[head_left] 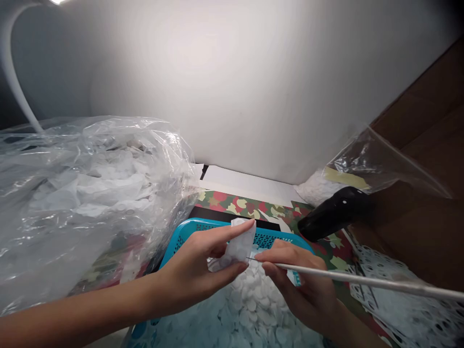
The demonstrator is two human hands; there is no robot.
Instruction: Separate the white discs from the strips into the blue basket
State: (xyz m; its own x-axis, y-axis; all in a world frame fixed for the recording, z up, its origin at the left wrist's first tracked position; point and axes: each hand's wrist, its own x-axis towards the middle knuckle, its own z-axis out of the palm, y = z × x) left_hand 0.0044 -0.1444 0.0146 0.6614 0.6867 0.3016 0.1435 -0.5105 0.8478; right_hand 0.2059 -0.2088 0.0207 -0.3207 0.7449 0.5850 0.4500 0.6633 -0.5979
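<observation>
My left hand [197,263] pinches a small stack of white fabric discs [239,244] between thumb and fingers, above a blue plastic basket [203,228]. My right hand [300,285] is closed round a long thin white rod [362,279] whose pointed tip touches the side of the stack. The basket is filled with several loose white discs [253,309] beneath both hands.
A large clear plastic bag [83,193] of white material fills the left. A black handle-shaped object [333,212] lies at the right, beside a smaller clear bag [366,169] and a brown cardboard wall [427,145]. Punched white sheet [395,299] lies at the lower right. A white lamp arm [10,63] curves at the upper left.
</observation>
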